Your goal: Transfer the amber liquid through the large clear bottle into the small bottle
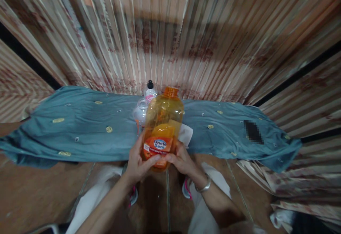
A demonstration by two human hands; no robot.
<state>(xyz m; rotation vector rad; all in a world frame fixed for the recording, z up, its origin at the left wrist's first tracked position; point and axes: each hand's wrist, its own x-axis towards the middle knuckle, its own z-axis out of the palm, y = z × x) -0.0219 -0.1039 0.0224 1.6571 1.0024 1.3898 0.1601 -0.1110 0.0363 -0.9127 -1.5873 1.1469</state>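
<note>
By the look of it, the taking-up was done: both hands had the orange Uncle Sam antibacterial bottle (160, 143), and it was clear of the cloth-covered counter (93, 134), in front of its near edge. The fingers of the left hand (138, 162) were wrapped around one side and those of the right hand (183, 159) around the other, with both thumbs pressed across the lower label. The bottle leaned slightly, its neck up and toward the right, its label toward the wearer. No cap could be made out on the neck; how much liquid was inside, I could not tell.

Setting the bottle down was not yet done. Neither hand held anything else: the clear round-mouthed container (139, 114) and the clear squeeze bottle with a black cap (150, 92) stood on the counter behind it, and a white sheet (187, 134) lay partly hidden beside it. Whether those had already been handled, the view did not show.
</note>
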